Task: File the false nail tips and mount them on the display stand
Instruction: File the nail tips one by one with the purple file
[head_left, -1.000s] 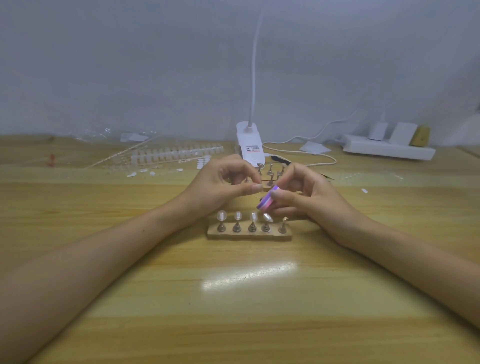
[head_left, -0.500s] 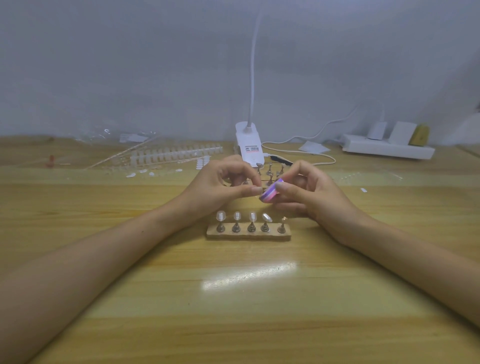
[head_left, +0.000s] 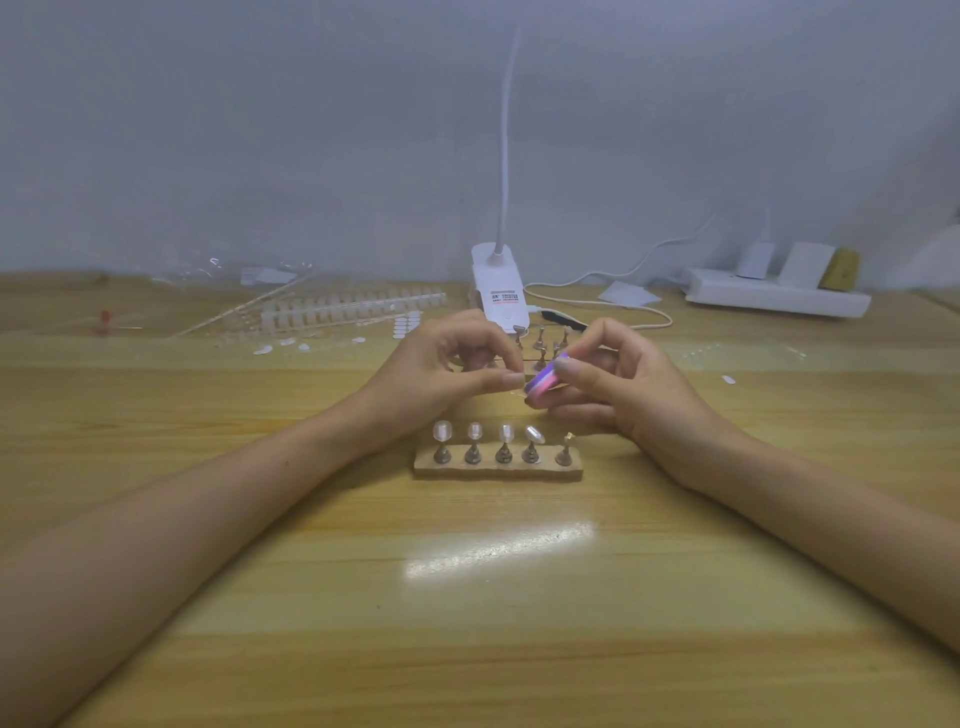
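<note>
You work at one wooden bench (head_left: 478, 597). One white clip lamp (head_left: 500, 291) stands at 12 o'clock on it, and one white power strip (head_left: 774, 299) lies at 2 o'clock with three plugs in it.

Both of your forearms come in from the near corners. Your left hand (head_left: 436, 376) and right hand (head_left: 623, 387) meet just beyond the nearer stand.

At 10 o'clock lie rows of clear tips on their strips (head_left: 353, 312), too blurred to count, with a few loose ones near them.

There are two display stands. The nearer stand (head_left: 497, 470) sits at the centre with its long axis running 9 to 3 o'clock. It has five pegs, and four of them, counted from the 9 o'clock end, carry mounted tips (head_left: 474, 431). Three stand upright and the fourth is tilted. The farther stand (head_left: 540, 345) is mostly hidden behind your hands.

Your right grip is clenched on one purple-and-pink nail file (head_left: 545, 381). Its long axis runs from 7 to 1 o'clock, and the 7 o'clock end points at your left thumb.

Your left grip pinches one clear nail tip (head_left: 520, 389) between thumb and forefinger, against that end of the file. The tip barely shows, so you cannot tell which way it points.
</note>
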